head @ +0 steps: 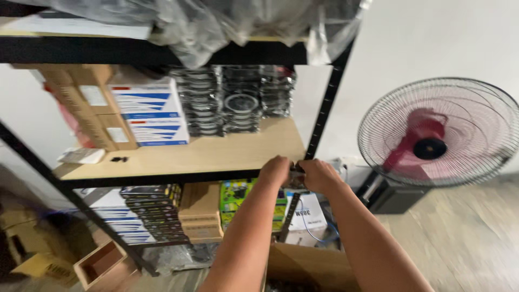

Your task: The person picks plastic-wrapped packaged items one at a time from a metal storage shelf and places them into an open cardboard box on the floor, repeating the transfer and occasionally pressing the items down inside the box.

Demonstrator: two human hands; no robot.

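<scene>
Both my hands meet at the front right corner of a wooden shelf board (216,151) on a black metal rack. My left hand (274,171) and my right hand (317,174) are closed together on a small dark plastic-wrapped packet (296,177), mostly hidden between the fingers. Behind them on the shelf stand stacks of similar black packets in clear wrap (232,100).
White and blue boxes (154,111) and brown cartons (86,103) fill the shelf's left side, with a white remote (81,156) at its front. Below are stacked boxes (200,211), a green packet (238,197) and an open carton (311,265). A red fan (440,132) stands at the right.
</scene>
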